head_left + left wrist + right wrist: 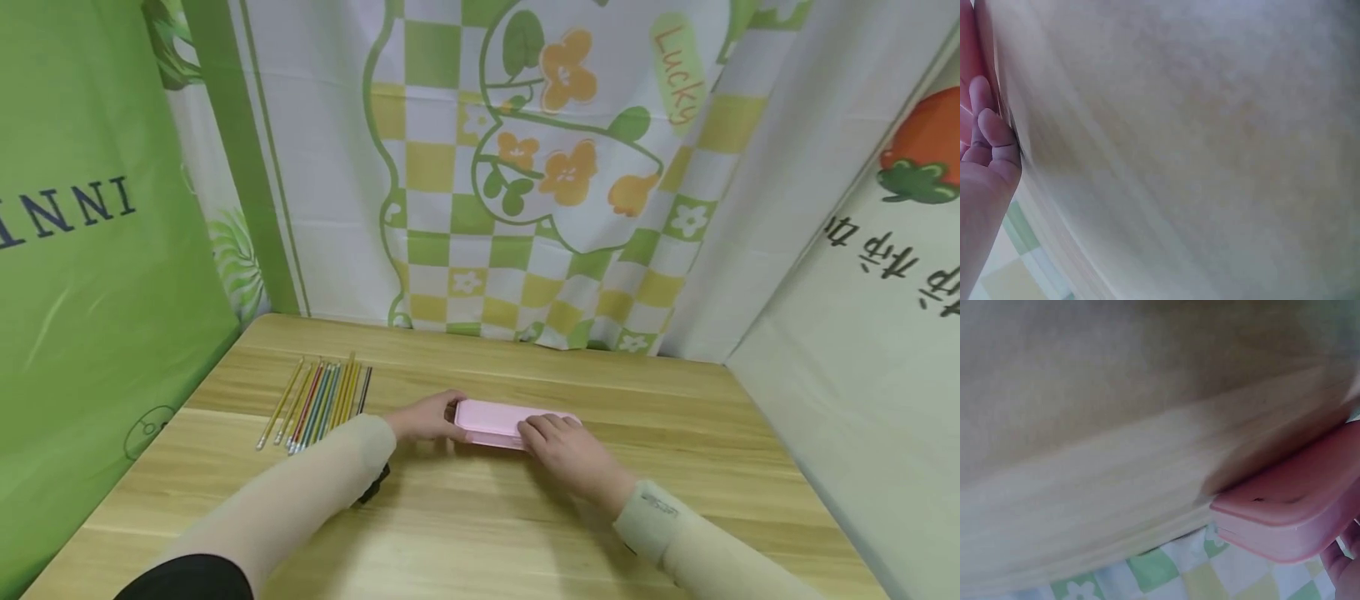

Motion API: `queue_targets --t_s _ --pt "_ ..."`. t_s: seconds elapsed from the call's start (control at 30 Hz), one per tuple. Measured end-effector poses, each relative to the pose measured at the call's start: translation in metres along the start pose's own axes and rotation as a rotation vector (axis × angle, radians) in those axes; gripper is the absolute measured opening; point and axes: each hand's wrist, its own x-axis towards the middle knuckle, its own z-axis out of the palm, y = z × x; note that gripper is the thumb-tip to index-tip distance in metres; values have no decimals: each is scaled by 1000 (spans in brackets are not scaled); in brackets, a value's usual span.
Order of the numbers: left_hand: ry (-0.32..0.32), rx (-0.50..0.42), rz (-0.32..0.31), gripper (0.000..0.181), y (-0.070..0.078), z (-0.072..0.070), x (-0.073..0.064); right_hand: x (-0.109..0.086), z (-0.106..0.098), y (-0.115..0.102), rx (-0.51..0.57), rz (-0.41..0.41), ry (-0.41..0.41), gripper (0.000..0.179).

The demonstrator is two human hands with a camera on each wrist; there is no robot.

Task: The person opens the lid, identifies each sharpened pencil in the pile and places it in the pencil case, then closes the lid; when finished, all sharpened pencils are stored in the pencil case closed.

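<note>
Pink pencil case: a long, low pink pencil case point(491, 414) with rounded corners and a smooth, lightly shiny lid, a seam running round below it; in the right wrist view one face carries two small dark marks.
Its place: flat on the table just right of centre in the head view, lid down; a strip of pink shows at the upper left of the left wrist view.
Left hand: the left hand point(429, 417) grips the case's left end, thumb on the near side, fingers bent round it.
Right hand: the right hand point(573, 454) lies over the right part, fingertips on the lid; its thumb is hidden, so I cannot tell whether it grips.
Pencils: a row of pencils point(321, 407), yellow, blue and red, left of centre, white erasers towards the lower edge; a black pencil point(365, 390) ends the row on the right.
Tabletop: a pale wood-grain table point(465, 517) across the lower frame.
Curtain: a green, yellow and white checked curtain point(525, 275) at upper centre, with orange flowers and "Lucky".
Side panels: a green hanging point(90, 275) with dark letters at left; a whitish panel point(840, 308) with a red fruit print at right.
</note>
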Motion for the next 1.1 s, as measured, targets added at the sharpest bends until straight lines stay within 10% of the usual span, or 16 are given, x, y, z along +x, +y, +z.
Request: queue_targets --t_s 0.33,0.47,0.6,0.83,1.1 --pt "11 -57 -30 80 2 -3 4 3 1 5 -129 -116 157 31" --pt "3 -82 -45 80 4 -5 6 3 3 6 -185 -113 203 60" --pt "15 -95 -42 80 6 -4 5 4 3 6 -191 -110 194 30" --pt "30 23 -20 95 -2 3 -7 0 -2 7 56 -85 49 38" --pt "61 152 37 104 -9 13 -5 2 -1 33 180 52 188 19"
